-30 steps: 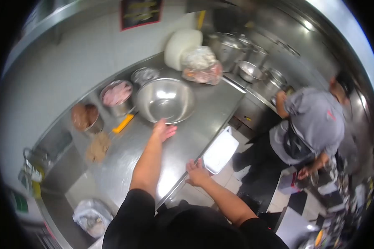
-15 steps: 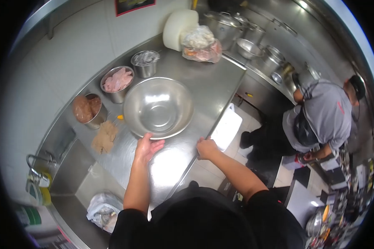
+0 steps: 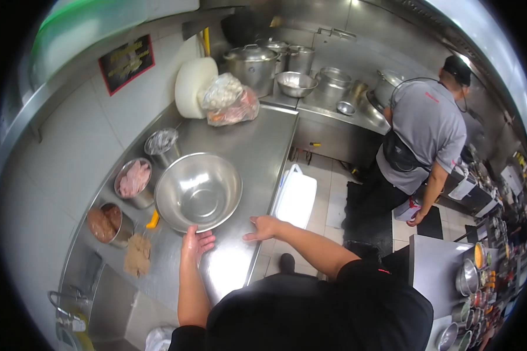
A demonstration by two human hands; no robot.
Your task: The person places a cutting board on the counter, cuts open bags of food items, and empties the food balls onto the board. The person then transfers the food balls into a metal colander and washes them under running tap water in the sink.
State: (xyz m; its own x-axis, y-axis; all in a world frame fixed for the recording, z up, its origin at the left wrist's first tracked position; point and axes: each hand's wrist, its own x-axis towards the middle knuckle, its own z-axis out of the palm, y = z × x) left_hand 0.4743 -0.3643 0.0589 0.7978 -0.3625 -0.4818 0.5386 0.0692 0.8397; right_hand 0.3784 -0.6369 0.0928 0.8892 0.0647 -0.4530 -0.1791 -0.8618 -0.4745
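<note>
Now, the bowl: a wide, round, shiny steel mixing bowl (image 3: 187, 190), upright on the long grey stainless-steel worktable (image 3: 260, 155), close to the small tubs along the wall
Left hand (image 3: 197, 244): at the bowl's near rim, thumb up against it, fingers loosely spread just below; whether they grip the rim, one cannot tell
Right hand (image 3: 263, 227): apart from the bowl, by the worktable's outer edge, thumb and forefinger held wide
Tubs: one round steel tub of pale pink meat strips (image 3: 135, 178), one of smooth brown lumps (image 3: 102, 223), one topped with crumpled clear film (image 3: 162, 141)
Just beside the bowl: a short, bright yellow handle (image 3: 153, 220)
Near the sink: a flat, crumpled brown piece (image 3: 137, 255)
Far end: a thick, round white slab (image 3: 190, 88) on edge, and clear plastic bags of whitish and reddish contents (image 3: 231, 104) against it
Below the outer edge: a white rectangular plastic box (image 3: 297, 199)
Co-worker: a person in a grey shirt and black cap (image 3: 424, 117), back turned, beside the pots
</note>
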